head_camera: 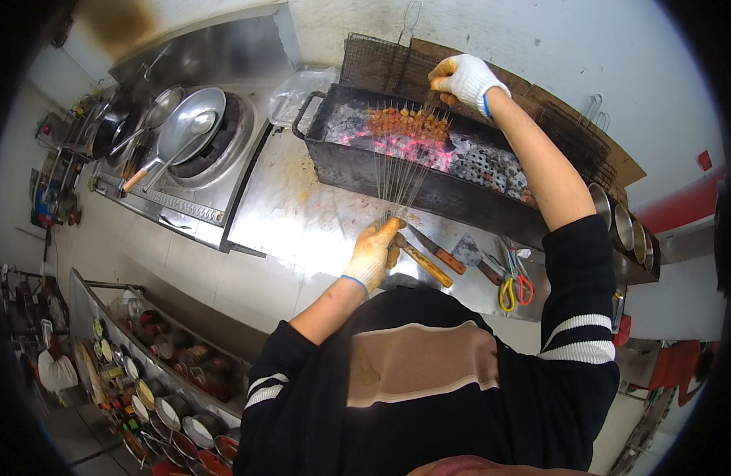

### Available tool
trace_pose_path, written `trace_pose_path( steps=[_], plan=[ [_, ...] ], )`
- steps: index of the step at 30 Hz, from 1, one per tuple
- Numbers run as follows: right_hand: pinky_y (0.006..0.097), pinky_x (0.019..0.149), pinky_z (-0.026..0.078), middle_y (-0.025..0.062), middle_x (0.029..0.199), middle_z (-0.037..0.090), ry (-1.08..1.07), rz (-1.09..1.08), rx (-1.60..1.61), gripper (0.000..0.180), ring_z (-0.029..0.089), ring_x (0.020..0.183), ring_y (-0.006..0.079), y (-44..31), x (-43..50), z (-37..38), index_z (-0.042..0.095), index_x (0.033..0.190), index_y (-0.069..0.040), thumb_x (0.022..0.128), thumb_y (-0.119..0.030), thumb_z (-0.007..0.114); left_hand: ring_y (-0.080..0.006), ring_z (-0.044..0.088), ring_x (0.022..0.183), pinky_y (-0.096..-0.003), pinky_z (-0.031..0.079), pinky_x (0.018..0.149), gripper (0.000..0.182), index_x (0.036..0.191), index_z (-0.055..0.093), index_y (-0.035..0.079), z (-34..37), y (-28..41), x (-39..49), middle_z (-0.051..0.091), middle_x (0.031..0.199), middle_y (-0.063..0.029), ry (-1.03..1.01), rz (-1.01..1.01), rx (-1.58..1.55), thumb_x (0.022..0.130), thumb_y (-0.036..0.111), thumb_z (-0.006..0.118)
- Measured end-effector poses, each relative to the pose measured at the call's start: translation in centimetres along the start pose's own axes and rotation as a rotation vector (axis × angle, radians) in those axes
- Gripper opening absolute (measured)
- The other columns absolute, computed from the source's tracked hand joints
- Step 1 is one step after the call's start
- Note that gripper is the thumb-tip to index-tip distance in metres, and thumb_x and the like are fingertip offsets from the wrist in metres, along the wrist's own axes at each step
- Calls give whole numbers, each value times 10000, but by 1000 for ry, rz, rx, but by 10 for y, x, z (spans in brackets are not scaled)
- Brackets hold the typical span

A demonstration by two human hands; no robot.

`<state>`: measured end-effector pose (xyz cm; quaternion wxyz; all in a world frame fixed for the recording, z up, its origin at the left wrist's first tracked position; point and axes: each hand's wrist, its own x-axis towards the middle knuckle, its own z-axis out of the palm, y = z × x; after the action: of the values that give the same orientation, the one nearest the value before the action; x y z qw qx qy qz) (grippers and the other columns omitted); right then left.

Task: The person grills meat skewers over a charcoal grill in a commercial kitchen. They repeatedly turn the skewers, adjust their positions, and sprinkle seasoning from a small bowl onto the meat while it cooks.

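My left hand (371, 253), in a stained knit glove, grips the lower ends of a fanned bundle of metal skewers (398, 178). Chunks of browned meat (408, 124) on their far ends lie over glowing coals (410, 150) in a long black charcoal grill (401, 187). Above the grill's far side, right of the meat, is my gloved right hand (461, 80). Its fingertips are bunched together and stained orange-brown. Fine brownish specks, apparently seasoning powder, show just below them; what lies inside the fingers is hidden.
Near the grill lie a wooden-handled knife (440, 251), a scraper (475, 256), scissors (514, 282) and a wooden handle (425, 265). Wire grill racks (377, 62) lean behind. A wok (193, 122) with a ladle sits left. Seasoning bowls (175, 410) stand lower left. Metal pots (624, 226) are right.
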<state>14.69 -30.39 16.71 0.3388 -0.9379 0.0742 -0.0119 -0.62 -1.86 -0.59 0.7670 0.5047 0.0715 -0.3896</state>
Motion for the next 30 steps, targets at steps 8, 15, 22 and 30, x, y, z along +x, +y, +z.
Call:
trace_pose_path(
  steps=[8, 15, 22, 30],
  plan=[
    [350, 693, 577, 138, 899, 754, -47, -45, -158, 304, 736, 709, 206, -16, 19, 16, 710, 1174, -4, 924, -169, 662, -89, 434, 544, -241, 332, 470, 384, 1146, 669, 56, -1, -1, 0, 613, 850, -37, 11, 3, 25, 984, 398, 603],
    [320, 678, 584, 115, 927, 753, -178, -123, -162, 307, 710, 709, 156, -31, 37, 53, 692, 1235, -21, 937, -64, 632, -88, 442, 553, -241, 340, 478, 365, 1131, 660, 54, 0, -2, 1, 607, 857, -29, -19, -5, 17, 999, 386, 585],
    [390, 827, 581, 156, 1060, 740, 22, -193, -493, 355, 733, 885, 277, -29, 65, 50, 702, 1227, -77, 890, -188, 703, -94, 461, 588, -241, 352, 504, 356, 1140, 643, 37, -1, -7, 5, 594, 851, -34, -22, 15, -26, 1001, 361, 594],
    [400, 870, 561, 189, 1052, 732, -95, -160, -532, 359, 705, 989, 351, -2, 46, 46, 731, 1050, -46, 754, -247, 765, -104, 452, 567, -251, 340, 490, 357, 1144, 641, 30, -2, -8, 5, 589, 838, -38, -44, 24, -39, 1002, 354, 593]
  ],
)
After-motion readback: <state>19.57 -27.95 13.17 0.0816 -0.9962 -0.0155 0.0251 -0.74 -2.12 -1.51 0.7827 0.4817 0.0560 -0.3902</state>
